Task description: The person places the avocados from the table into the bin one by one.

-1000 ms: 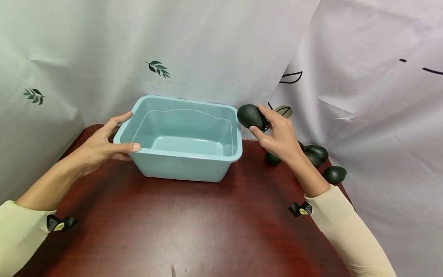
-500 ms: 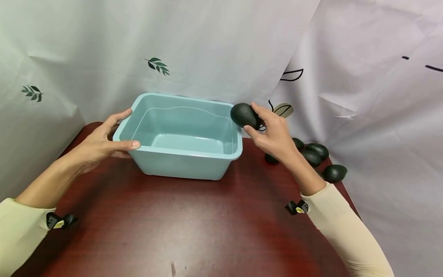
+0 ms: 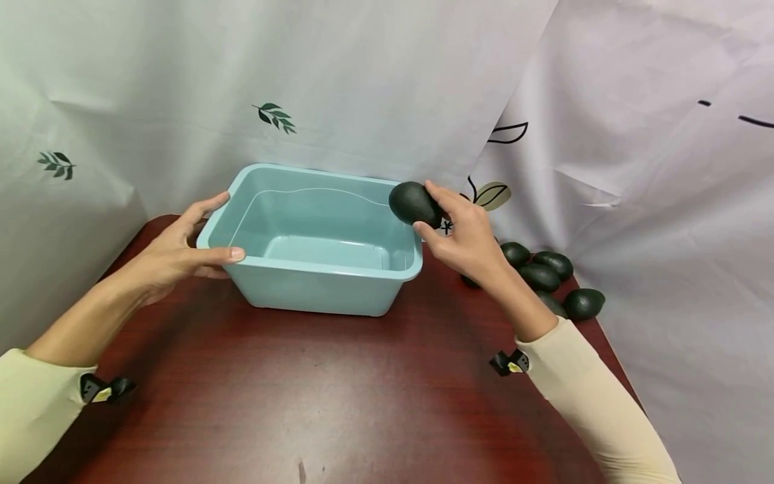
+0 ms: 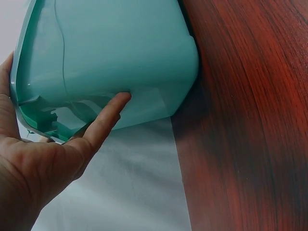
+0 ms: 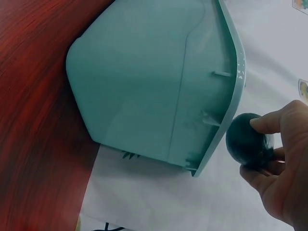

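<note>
A light blue plastic tub [image 3: 320, 292] stands on the table, nothing inside it in the head view. At its left end my left hand [image 3: 175, 249] holds the rim, thumb lying over the front corner. The left wrist view has one finger [image 4: 103, 122] stretched along the tub's outer wall below the lip. Between thumb and fingers of my right hand [image 3: 462, 232] is a dark green avocado [image 3: 412, 203], raised at the tub's right rim and overlapping the opening in the head view. The right wrist view puts this avocado [image 5: 248, 140] right beside the lip.
Several more avocados [image 3: 540, 276] lie on the table's right back corner, one partly hidden behind my right wrist. The dark red wooden table [image 3: 338, 390] extends in front of the tub. A pale patterned curtain [image 3: 363, 87] hangs close behind.
My right hand has moved left with the avocado, from just right of the tub to over its right rim. My left hand and the tub have stayed in place.
</note>
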`<state>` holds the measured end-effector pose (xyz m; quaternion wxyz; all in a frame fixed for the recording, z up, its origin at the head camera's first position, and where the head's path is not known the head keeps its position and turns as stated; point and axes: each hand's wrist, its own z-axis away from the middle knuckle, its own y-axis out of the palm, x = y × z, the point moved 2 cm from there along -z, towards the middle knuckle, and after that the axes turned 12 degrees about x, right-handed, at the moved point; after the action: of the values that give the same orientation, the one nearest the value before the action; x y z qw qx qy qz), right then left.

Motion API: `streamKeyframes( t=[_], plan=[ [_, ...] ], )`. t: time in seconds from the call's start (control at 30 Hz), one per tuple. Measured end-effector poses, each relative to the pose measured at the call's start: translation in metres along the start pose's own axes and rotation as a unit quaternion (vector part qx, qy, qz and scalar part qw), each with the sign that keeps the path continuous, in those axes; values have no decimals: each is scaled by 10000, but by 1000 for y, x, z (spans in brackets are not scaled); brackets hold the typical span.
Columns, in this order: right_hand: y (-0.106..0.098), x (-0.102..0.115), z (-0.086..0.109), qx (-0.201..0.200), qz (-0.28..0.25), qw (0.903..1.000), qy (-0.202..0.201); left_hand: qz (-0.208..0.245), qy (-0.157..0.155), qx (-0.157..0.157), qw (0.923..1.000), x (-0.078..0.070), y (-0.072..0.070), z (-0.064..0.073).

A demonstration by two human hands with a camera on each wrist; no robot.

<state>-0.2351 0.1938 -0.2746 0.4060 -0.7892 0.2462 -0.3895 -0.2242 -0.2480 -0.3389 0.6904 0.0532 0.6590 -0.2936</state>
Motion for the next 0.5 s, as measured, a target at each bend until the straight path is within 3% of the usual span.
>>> streamKeyframes(
  t=[0.5],
  plan=[
    [14,15,-2,157,-172,9990,-388,23,-16,-9,10000,1,-1,-1]
  ],
)
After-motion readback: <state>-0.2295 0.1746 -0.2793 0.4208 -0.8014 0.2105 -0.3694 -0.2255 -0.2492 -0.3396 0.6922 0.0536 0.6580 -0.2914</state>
